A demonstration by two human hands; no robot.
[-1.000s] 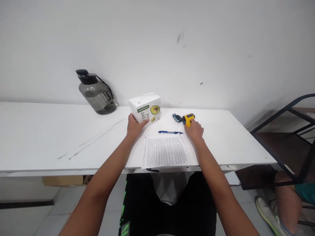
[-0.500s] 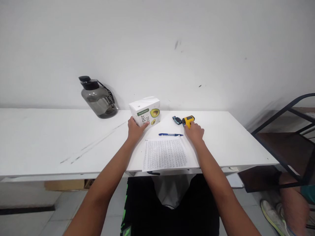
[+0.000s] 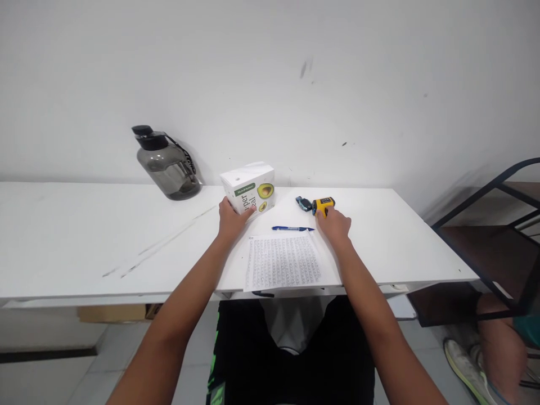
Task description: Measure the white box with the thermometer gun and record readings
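Note:
My left hand (image 3: 233, 220) grips the lower left side of a white box (image 3: 248, 190) with avocado pictures, which stands on the white table (image 3: 169, 247). In my right hand (image 3: 334, 224) is a yellow and black handheld device (image 3: 323, 205), its kind unclear, resting at the table's surface. Just left of it lies a small dark object (image 3: 303, 203) with bluish edges. A blue pen (image 3: 292, 228) lies crosswise between my hands. Closer to me, a sheet of paper (image 3: 283, 261) covered in rows of small print reaches the table's front edge.
A large grey-tinted water bottle (image 3: 169, 166) with a black lid stands at the back left by the wall (image 3: 261, 84). To the right is a black metal frame (image 3: 485, 208) with dark boards. Another person's leg and shoe (image 3: 464, 365) show at lower right.
The view has shifted very slightly. Both hands keep their hold on the box and the yellow device, with no clear movement of either.

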